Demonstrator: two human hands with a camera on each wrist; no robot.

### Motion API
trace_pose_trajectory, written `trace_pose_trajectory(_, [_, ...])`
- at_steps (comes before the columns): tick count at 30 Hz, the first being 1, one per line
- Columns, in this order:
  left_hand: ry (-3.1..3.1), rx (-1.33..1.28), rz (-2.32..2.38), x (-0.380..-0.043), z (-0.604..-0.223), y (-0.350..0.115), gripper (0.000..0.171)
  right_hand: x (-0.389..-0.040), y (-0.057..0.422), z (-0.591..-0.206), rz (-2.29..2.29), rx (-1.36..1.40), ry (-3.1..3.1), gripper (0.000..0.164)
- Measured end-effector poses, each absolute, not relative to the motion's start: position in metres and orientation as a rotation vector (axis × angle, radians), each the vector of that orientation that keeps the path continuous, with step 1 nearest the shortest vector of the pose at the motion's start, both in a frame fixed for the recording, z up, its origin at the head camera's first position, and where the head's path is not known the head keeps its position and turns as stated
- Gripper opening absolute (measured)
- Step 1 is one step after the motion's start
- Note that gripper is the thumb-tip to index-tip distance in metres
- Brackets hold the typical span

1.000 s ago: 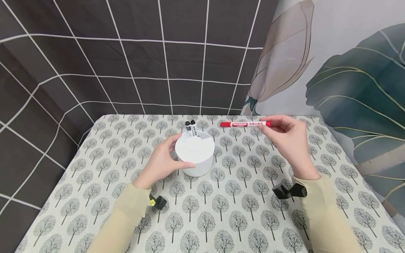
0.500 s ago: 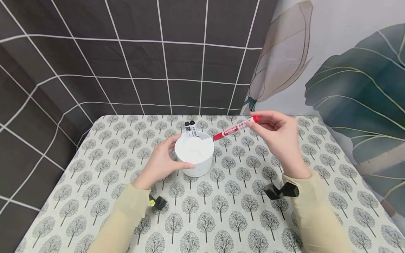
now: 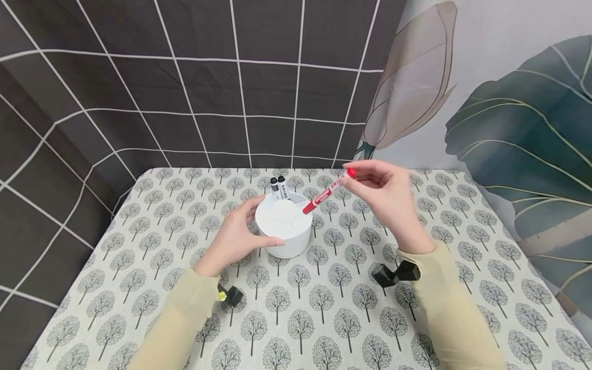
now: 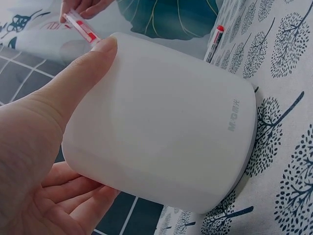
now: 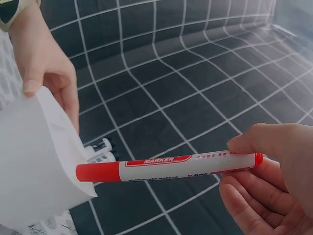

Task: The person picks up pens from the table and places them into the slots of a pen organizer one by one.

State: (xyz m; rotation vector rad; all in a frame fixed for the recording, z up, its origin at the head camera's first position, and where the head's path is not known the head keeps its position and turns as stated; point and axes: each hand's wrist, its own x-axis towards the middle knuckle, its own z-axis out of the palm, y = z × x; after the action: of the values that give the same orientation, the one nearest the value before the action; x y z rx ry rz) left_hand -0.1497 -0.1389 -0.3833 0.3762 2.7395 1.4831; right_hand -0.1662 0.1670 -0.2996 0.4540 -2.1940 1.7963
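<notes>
A white round pen holder (image 3: 290, 247) stands on the table, with my left hand (image 3: 236, 237) gripping its left side, thumb at the near wall and fingers behind. Two black-capped markers (image 3: 279, 188) stand in its back part. My right hand (image 3: 386, 200) pinches a red whiteboard marker (image 3: 321, 197) by its rear end between thumb and fingers. The marker slants down to the left, its red cap overlapping the holder's right rim in the head view. In the right wrist view, the red cap (image 5: 98, 172) is at the holder's opening.
A tree-patterned cloth (image 3: 300, 308) covers the table. In the left wrist view another marker with a red end (image 4: 215, 44) shows beyond the holder. A dark gridded curtain (image 3: 268, 87) hangs behind, with a leaf-printed one (image 3: 522, 128) at right.
My right hand has moved left toward the holder. The red marker has tipped from level to slanting, its cap now over the holder's right rim. My left hand keeps its grip.
</notes>
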Motion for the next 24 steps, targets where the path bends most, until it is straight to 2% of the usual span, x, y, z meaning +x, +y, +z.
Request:
trace_pose_trajectory(14, [2.727, 0.372, 1.494, -0.150, -0.383, -0.139, 0.117, -0.183, 0.137, -0.334, 1.756, 0.575, -2.397, 0.027])
trace_pose_trajectory(24, [2.737, 0.379, 1.481, -0.149, -0.381, -0.139, 0.115, -0.189, 0.126, -0.352, 1.736, 0.567, -2.501, 0.028])
